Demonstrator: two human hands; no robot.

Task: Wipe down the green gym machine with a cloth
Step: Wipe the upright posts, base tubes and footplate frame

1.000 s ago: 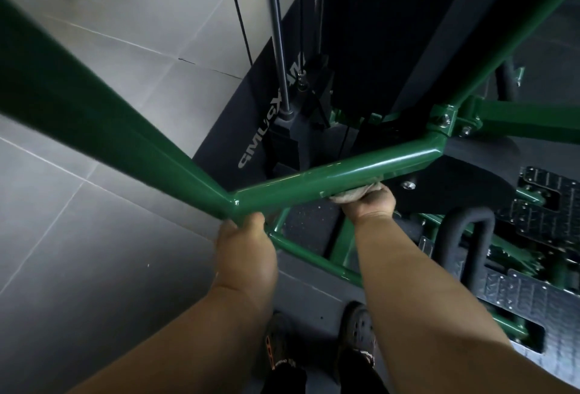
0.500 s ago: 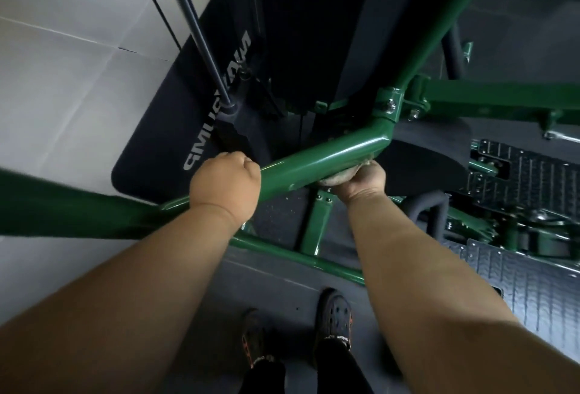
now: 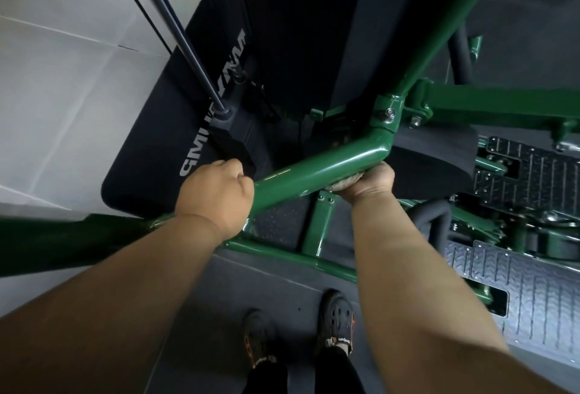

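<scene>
I am looking straight down at both arms reaching to a slanted green tube of the green gym machine. My left hand is curled round the lower end of that tube, knuckles up, gripping the bare metal. My right hand sits higher along the same tube, just below the bend by the bolted joint, and it presses a pale cloth up against the underside of the tube; the fingers are wrapped over the cloth, so only a small bunched edge shows between hand and metal. The two hands are apart, with a bare stretch of tube between them. Behind the tube lie a black floor mat with white lettering and a dark round pad just beside my right hand. A ribbed metal footplate is at the right. My two shoes stand on the grey floor below.
</scene>
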